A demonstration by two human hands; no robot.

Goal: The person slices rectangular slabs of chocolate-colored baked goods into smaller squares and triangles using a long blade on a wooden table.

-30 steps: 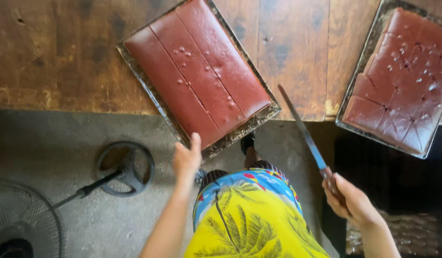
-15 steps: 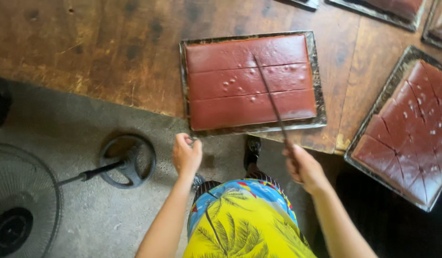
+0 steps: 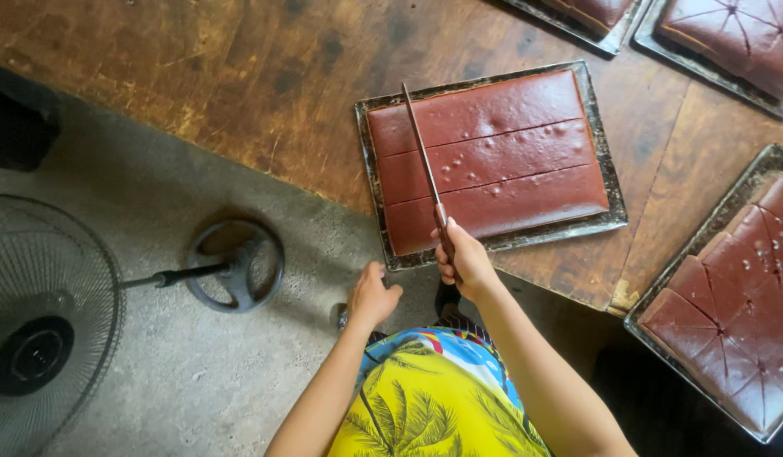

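1. The right hand [image 3: 461, 261] is closed around the handle of a long, thin-bladed metal knife [image 3: 425, 166], whose blade lies across the left part of the slab, crosswise to its two lengthwise cuts.
2. The slab is a glossy reddish-brown rectangular cake [image 3: 489, 161], jelly-like in look, filling a shallow rectangular metal tray [image 3: 615, 218] on the worn brown wooden table [image 3: 239, 76], near its front edge.
3. The left hand [image 3: 370, 296] is loosely curled and holds nothing; it hangs below the tray's near-left corner, just short of touching it.
4. Judged by its sheen and the beads of moisture on top, the cake is probably soft, sticky and slippery, heavy as a whole and easily torn; it is better handled by the stiff tray's rim than by the cake itself.
5. The knife looks light and somewhat flexible; the handle is the safe place to hold it.
6. Other trays of similar brown cake [image 3: 730, 296], already cut in diagonal lines, sit to the right and at the top.
7. A dark standing fan [image 3: 44, 330] rests on the grey concrete floor [image 3: 197, 389].
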